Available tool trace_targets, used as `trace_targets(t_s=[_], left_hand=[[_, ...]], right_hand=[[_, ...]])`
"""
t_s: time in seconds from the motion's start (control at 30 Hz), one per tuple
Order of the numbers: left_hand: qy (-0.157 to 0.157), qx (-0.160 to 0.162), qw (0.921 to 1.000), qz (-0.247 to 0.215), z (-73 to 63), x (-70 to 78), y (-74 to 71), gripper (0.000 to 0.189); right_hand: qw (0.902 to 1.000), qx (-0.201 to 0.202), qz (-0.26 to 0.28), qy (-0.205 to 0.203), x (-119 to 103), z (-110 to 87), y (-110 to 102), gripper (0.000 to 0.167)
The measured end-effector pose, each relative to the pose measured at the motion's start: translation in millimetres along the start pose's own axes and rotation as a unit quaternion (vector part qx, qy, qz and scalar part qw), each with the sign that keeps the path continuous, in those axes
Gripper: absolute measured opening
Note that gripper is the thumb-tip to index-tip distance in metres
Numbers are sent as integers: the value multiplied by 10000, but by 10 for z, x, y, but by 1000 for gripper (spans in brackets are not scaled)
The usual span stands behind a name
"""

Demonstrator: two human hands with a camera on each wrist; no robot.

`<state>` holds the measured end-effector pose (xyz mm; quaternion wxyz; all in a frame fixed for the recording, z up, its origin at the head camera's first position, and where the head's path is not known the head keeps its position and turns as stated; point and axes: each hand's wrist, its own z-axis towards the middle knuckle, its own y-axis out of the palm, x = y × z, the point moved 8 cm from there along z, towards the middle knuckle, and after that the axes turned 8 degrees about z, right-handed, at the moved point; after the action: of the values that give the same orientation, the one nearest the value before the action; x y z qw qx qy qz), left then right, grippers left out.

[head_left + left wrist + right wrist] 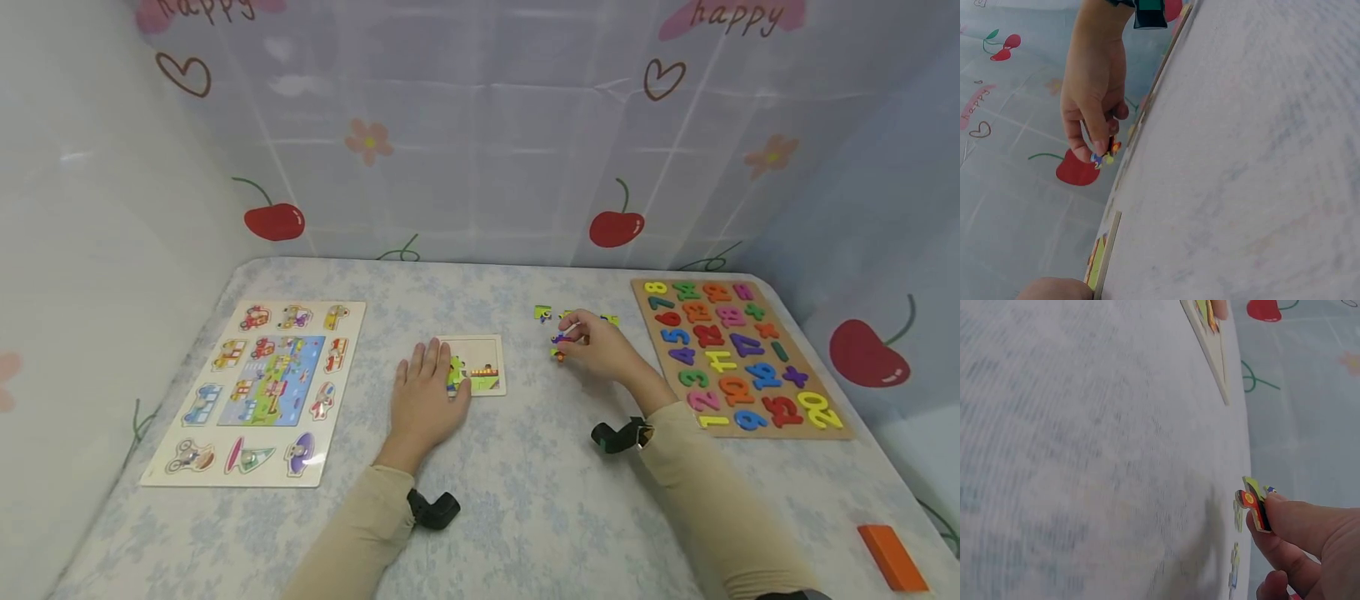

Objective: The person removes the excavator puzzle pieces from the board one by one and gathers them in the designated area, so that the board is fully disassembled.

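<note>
My left hand (426, 400) rests over the left part of a small square wooden jigsaw tray (474, 348), fingers extended and thumb at its lower edge. Part of a green and red picture shows in the tray's lower half; the rest of that side is under the hand. Right of the tray, my right hand (602, 348) pinches a jigsaw piece (1254, 506) between thumb and fingers. Green, red and black show on the piece, which is raised off the table in the right wrist view. Several loose jigsaw pieces (542, 313) lie behind the right hand, partly covered by it.
A large vehicle puzzle board (197, 433) lies at the left. On the right is a brown number board (716, 432) with coloured numerals. An orange block (892, 557) lies near the right front edge. A patterned curtain (480, 167) stands behind the table.
</note>
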<state>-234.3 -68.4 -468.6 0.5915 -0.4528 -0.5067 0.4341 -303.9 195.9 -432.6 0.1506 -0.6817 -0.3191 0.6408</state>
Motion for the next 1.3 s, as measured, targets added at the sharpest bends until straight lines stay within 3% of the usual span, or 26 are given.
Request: trace_targets(t_s=[0.27, 0.67, 0.97, 1.13, 1.3], left_hand=[[5, -7, 10000, -31, 7, -10, 7, 73], [11, 9, 10000, -43, -5, -8, 6, 74], [-27, 17, 9999, -103, -5, -9, -5, 73], [-13, 43, 9999, -157, 1, -20, 4, 74], [-19, -53, 9999, -141, 18, -44, 34, 77]], right_hand=[[9989, 133, -372, 247, 183, -16, -184, 26], [9975, 91, -650, 246, 232, 35, -161, 24], [9863, 396, -1598, -59, 169, 9, -196, 22], [9897, 410, -1363, -148, 123, 27, -168, 23], [9930, 378, -1004, -500, -21, 53, -77, 23]])
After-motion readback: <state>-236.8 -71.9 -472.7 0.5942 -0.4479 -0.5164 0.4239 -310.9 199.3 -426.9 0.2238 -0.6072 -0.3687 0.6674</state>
